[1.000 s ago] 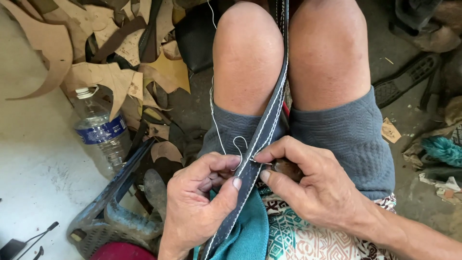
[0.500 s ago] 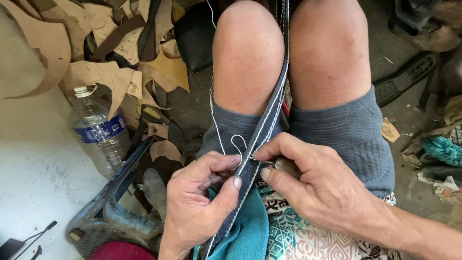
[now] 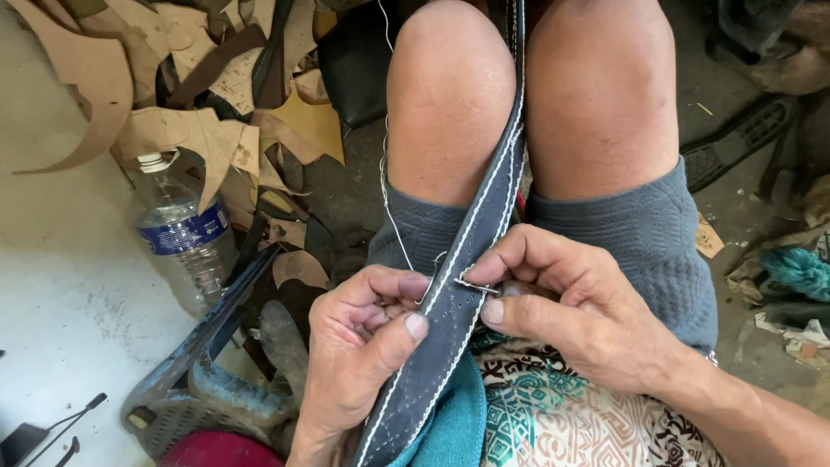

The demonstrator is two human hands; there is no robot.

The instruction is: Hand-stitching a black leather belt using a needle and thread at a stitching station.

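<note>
Since the earlier frame our thread [image 3: 386,186] loop above the strap [image 3: 484,225] has drawn smaller. Left hand [image 3: 363,346] still pinches the dark stitched strap, which runs between our knees. Right hand [image 3: 579,316] clamps a needle [image 3: 475,286] at the strap's edge. Plastic bottle [image 3: 181,233], capped, little water showing, stands on the floor beside leather scraps [image 3: 186,130]. Blue basket [image 3: 186,393] near the left hand; contents unclear.

The person is wearing grey-blue knitted shorts with a ribbed chevron texture [image 3: 657,233], ending just above the bare knees [image 3: 450,95]; a patterned fabric garment in teal, white and brown [image 3: 553,415] is covering the lap; the left hand [image 3: 363,346] and right hand [image 3: 579,311] are going bare, with no sleeves, rings or gloves showing.
</note>
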